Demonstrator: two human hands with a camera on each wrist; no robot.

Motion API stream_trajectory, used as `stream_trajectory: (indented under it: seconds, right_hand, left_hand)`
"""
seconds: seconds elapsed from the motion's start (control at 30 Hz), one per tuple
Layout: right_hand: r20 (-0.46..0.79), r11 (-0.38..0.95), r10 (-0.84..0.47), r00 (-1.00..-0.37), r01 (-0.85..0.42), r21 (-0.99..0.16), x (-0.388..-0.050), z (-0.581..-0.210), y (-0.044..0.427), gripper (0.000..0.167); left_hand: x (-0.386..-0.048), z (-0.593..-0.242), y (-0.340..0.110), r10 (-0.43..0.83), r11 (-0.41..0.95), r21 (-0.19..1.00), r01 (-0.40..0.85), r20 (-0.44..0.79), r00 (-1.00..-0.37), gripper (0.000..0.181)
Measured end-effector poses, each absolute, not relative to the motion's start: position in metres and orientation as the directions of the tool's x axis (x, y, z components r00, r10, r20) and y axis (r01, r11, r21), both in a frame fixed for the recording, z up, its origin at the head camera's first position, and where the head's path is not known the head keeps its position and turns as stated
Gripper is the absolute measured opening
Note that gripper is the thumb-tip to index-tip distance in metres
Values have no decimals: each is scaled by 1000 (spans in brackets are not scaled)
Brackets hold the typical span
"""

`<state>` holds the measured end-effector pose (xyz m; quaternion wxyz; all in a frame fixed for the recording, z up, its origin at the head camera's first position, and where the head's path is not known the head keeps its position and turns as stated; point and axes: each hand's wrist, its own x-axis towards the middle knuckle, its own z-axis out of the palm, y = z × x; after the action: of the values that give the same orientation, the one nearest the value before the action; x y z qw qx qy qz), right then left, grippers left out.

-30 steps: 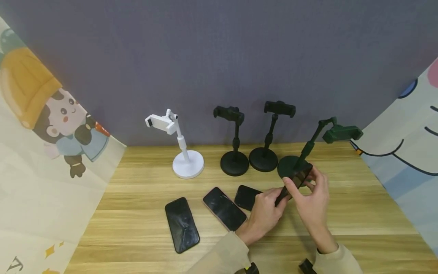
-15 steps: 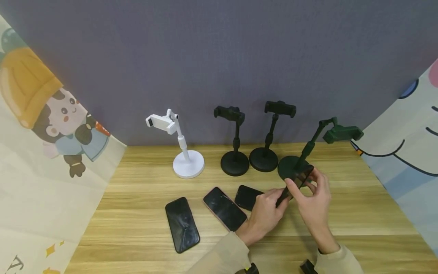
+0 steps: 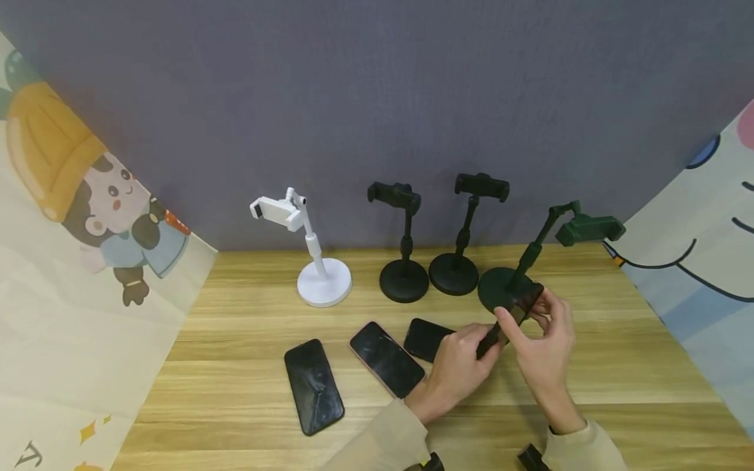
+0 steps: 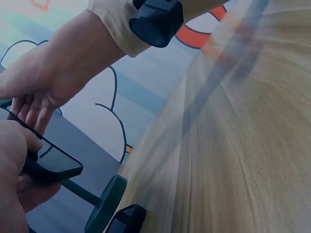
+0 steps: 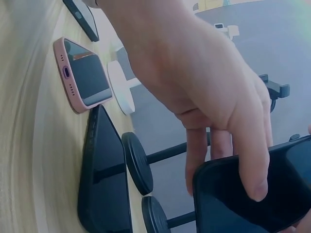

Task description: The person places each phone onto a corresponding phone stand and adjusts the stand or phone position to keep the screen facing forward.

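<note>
A black phone [image 3: 521, 306] is held tilted above the table, in front of the green stand [image 3: 501, 288]. The left hand [image 3: 456, 373] grips its lower left end; in the right wrist view that hand [image 5: 209, 82] has its thumb over the screen of the phone [image 5: 243, 194]. At the upper right end the right hand [image 3: 544, 347] pinches it, thumb on the near side, fingers behind. The left wrist view shows the phone [image 4: 53, 162] between both hands. Partly behind the left hand lies another black phone [image 3: 425, 338].
A pink-edged phone [image 3: 387, 358] and a larger black phone [image 3: 314, 386] lie flat to the left. Behind stand a white phone stand [image 3: 324, 282] and two black stands [image 3: 404, 281], [image 3: 453, 275] by a grey panel [image 3: 377, 131].
Both hands and the held phone have shifted slightly to the right. The stands and the phones on the table have stayed where they were.
</note>
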<state>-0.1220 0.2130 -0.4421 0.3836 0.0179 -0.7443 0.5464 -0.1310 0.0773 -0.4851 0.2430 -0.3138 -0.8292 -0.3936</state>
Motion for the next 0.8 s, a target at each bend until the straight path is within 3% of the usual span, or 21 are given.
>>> stream_trajectory:
  seconds: [0.2,0.57,0.8]
  right_hand:
    - [617,393,393,-682,-482,-783,-123,-440,218,59]
    - [654,359,423,-628,-546,-757,-125,-435,229,56]
    - [667,337,440,-601,-578,-743,-124,-428,235,53]
  left_hand:
    - [-130,-481,73,376,437,537,721,619,-689,24]
    - [-128,-474,67,408,310,588,747,627,-663,22]
    - [-129,-472,66,433,304,522,797,669,-603,19]
